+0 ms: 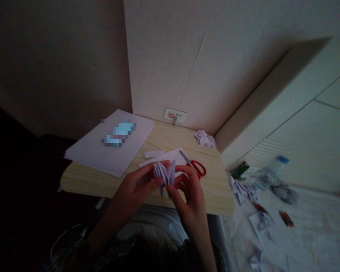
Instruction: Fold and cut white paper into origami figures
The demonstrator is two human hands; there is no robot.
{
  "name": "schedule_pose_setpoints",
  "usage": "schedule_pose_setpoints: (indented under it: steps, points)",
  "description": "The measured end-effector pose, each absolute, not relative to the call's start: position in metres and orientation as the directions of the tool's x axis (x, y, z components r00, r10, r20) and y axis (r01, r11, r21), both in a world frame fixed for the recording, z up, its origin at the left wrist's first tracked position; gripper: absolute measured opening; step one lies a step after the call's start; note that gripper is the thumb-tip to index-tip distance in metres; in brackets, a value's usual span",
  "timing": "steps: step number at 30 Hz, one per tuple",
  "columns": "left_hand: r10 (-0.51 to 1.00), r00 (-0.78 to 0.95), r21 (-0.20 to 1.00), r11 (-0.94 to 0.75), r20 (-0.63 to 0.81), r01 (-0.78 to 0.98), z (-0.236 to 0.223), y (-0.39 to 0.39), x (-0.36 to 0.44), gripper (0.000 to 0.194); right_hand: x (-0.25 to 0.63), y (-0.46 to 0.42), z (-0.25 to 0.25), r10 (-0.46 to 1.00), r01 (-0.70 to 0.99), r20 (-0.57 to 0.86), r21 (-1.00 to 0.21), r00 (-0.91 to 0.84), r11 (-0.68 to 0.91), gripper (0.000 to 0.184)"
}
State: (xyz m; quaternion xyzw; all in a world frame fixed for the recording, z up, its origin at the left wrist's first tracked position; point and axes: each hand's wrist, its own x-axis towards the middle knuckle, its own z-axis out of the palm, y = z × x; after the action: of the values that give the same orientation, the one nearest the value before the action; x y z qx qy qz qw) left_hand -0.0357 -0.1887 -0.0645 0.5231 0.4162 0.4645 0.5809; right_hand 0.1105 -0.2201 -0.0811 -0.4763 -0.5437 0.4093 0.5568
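Note:
Both hands meet over the near edge of a small wooden table (pixel 215 189). Between them is a cluster of folded white paper pieces (pixel 165 173), fanned out with points down. My left hand (pixel 138 185) grips the cluster from the left, fingers curled round it. My right hand (pixel 188 190) pinches it from the right and below with thumb and fingertips. Just behind the hands, white paper strips (pixel 170 155) lie on the table, and red-handled scissors (pixel 195 165) lie to the right of them.
A stack of white sheets (pixel 110 143) covers the table's left part. A heap of folded paper pieces (pixel 204 138) sits at the back right near a wall socket (pixel 174 114). On the bed to the right lie more folded pieces (pixel 243 190), a plastic bottle (pixel 271 170) and small wrappers.

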Motion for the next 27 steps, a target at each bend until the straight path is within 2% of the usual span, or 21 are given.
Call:
schedule_pose_setpoints:
  steps: [6,12,15,17,21,24,27]
  points:
    - [0.963,0.269,0.985,0.075,-0.031,-0.155,-0.0693,-0.1908,-0.0362,0.033,0.1115,-0.2187,-0.0815,0.954,0.148,0.295,-0.947,0.052,0.284,0.031]
    - [0.979,0.149,0.985,-0.121,0.138,-0.120,-0.0720,-0.1909,-0.0363,0.030,0.1109,-0.2176,-0.0789,0.892,0.339,0.451,-0.840,0.002,0.424,0.028]
    - [0.980,0.137,0.981,-0.122,0.143,-0.152,-0.0730,-0.1906,-0.0357,0.035,0.1098,-0.2180,-0.0780,0.867,0.402,0.498,-0.788,-0.029,0.466,0.031]
    - [0.987,0.128,0.979,-0.070,0.095,-0.191,-0.0716,-0.1904,-0.0351,0.034,0.1098,-0.2184,-0.0775,0.861,0.423,0.507,-0.772,-0.042,0.475,0.032]
    - [0.999,0.050,0.979,0.029,-0.020,-0.203,-0.0662,-0.1894,-0.0340,0.020,0.1122,-0.2178,-0.0769,0.866,0.411,0.500,-0.796,0.034,0.443,0.022]
    - [0.997,0.075,0.990,0.007,0.003,-0.142,-0.0645,-0.1880,-0.0338,0.012,0.1139,-0.2156,-0.0775,0.883,0.365,0.451,-0.849,0.128,0.381,0.020]
    - [0.989,0.146,0.996,-0.017,0.030,-0.091,-0.0653,-0.1867,-0.0334,0.008,0.1144,-0.2137,-0.0782,0.905,0.315,0.402,-0.884,0.139,0.345,0.011]
